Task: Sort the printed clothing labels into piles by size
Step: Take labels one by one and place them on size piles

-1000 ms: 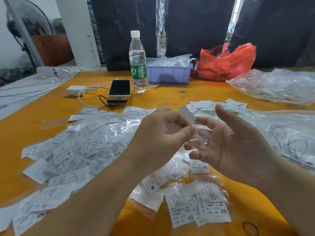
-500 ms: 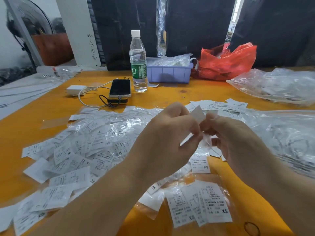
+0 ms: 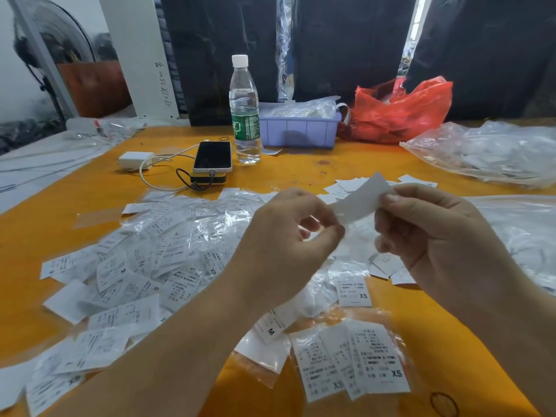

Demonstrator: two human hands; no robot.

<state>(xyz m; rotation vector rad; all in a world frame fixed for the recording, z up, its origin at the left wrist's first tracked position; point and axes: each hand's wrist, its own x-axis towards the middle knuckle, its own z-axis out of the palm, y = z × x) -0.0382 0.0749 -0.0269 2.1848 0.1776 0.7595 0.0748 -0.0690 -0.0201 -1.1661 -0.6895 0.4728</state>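
Note:
A white label (image 3: 361, 198) is held up over the table's middle, its blank side toward me. My right hand (image 3: 433, 236) pinches its right end between thumb and forefinger. My left hand (image 3: 288, 239) pinches the label's left lower end. Below them lies a wide heap of labels in clear sleeves (image 3: 144, 266), marked M, S and XS. A small stack marked XS (image 3: 355, 362) sits at the front, with a single XS label (image 3: 353, 291) just behind it. More white labels (image 3: 349, 186) lie behind my hands.
The orange table (image 3: 301, 167) also holds a water bottle (image 3: 244, 112), a phone on a power bank (image 3: 213, 156) with cable and charger (image 3: 135, 160), a lilac bin (image 3: 301, 127), a red bag (image 3: 400, 109) and clear bags of labels (image 3: 493, 152) at the right. A rubber band (image 3: 443, 403) lies front right.
My right hand went from open to pinching the label. Both hands have drawn the label out flat between them and raised it slightly to the right.

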